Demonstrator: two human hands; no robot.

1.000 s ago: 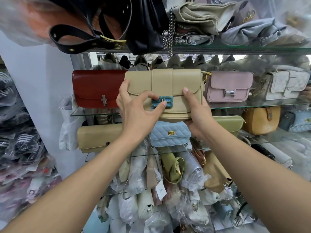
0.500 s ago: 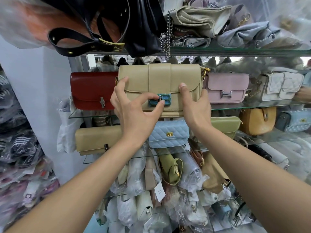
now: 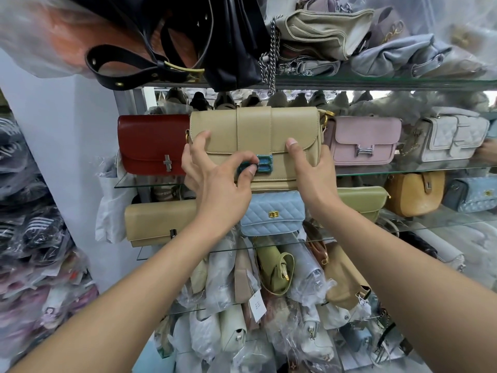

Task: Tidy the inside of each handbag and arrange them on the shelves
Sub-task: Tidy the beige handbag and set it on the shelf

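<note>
A beige flap handbag (image 3: 255, 130) with a teal clasp (image 3: 265, 164) stands upright on a glass shelf (image 3: 403, 169), between a dark red bag (image 3: 152, 142) and a pink bag (image 3: 365, 140). My left hand (image 3: 215, 179) holds its lower left part, thumb and forefinger pinching the clasp. My right hand (image 3: 312, 173) grips its lower right corner, thumb on the flap. The bag's flap is closed.
A black bag with a strap (image 3: 188, 39) and a hanging chain (image 3: 269, 55) sit on the shelf above. A beige bag (image 3: 158, 222), a light blue quilted bag (image 3: 271, 214) and an olive bag (image 3: 360, 203) stand one shelf lower. Plastic-wrapped bags (image 3: 269, 305) crowd the bottom.
The beige bag has moved up and back between the red and pink bags. My left fingers have closed onto its teal clasp.
</note>
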